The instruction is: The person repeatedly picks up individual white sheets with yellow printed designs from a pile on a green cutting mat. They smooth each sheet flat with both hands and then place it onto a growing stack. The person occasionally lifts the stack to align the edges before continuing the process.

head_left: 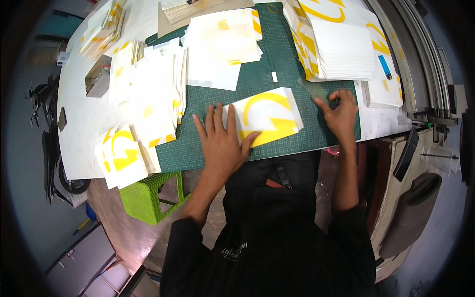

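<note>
Envelope (pixel 277 110) lies flat on mat (pixel 208 148), in front of the person. Left hand (pixel 221 143) at its 9 o'clock: fingers spread, palm down on its end, gripping nothing. Right hand (pixel 340 115) at 3 o'clock, off the envelope, fingers curled; can't tell if it pinches the clear strip (pixel 312 89) at 2 o'clock. Risks: envelope could skew if left palm presses unevenly; strip could crease or stick to mat if it's tacky; a wide right-hand swing toward 2 o'clock could knock the stack (pixel 345 59).
</note>
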Available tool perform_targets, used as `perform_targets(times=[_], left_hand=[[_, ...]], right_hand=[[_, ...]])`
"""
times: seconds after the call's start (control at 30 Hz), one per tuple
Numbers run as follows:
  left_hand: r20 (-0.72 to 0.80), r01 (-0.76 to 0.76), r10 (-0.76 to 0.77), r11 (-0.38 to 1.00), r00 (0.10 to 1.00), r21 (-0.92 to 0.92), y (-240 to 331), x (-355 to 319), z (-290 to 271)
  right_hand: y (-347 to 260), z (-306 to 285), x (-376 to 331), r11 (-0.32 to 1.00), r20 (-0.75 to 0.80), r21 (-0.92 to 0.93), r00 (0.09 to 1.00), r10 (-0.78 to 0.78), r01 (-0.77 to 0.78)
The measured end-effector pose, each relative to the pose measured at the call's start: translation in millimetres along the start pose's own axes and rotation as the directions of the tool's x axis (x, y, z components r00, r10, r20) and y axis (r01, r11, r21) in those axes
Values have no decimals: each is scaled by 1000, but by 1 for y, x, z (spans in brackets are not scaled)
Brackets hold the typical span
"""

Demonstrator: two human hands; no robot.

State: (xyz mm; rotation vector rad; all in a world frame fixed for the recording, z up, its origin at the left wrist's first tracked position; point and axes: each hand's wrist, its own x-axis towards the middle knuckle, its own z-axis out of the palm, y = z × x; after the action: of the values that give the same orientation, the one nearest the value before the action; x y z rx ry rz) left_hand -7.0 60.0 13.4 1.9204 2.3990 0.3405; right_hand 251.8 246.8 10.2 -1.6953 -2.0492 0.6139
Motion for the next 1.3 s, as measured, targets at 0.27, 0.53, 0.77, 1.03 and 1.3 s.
perform_targets(times=[0.27, 0.53, 0.77, 1.03, 1.3], left_hand=[[42, -138, 145, 983, 989, -123, -29, -27, -1], [132, -112, 125, 989, 983, -100, -35, -21, -4], [181, -114, 133, 987, 974, -112, -36, -21, -9], [192, -100, 119, 989, 974, -106, -37, -22, -9], [190, -93, 113, 989, 975, -112, -35, -21, -9]], right_hand=[[-12, 7, -27, 998, -91, -31, 995, -48, 46], [-2, 7, -20, 983, -115, -130, 983, -144, 128], [-2, -10, -49, 994, -95, -54, 992, 87, -93], [-32, 5, -85, 960, -249, 239, 965, -88, 149], [-78, 66, -126, 794, 52, 73, 793, -607, 604]])
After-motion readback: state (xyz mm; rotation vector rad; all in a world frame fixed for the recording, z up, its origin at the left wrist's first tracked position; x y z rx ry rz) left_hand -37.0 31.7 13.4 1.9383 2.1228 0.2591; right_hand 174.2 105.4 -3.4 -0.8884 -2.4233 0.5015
